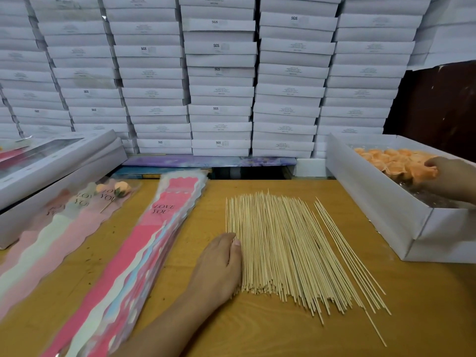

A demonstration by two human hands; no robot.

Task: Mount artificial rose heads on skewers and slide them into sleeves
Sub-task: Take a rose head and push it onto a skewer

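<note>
A wide pile of bamboo skewers (286, 248) lies on the wooden table (425, 305). My left hand (221, 264) rests palm-down at the pile's left edge, fingertips touching the skewers. A white box (373, 199) at the right holds several orange rose heads (391, 161). My right hand (448, 176) reaches into that box and grips one orange rose head (422, 172). A stack of pink "LOVE YOU" sleeves (144, 243) lies left of my left hand. Further left, finished sleeves (64, 228) lie flat, two of them showing orange roses (113, 188).
Stacks of white cartons (219, 73) form a wall behind the table. Two flat window boxes (51, 163) stand at the far left. A dark brown panel (443, 99) shows at the back right. Bare table surface lies in front of the skewers.
</note>
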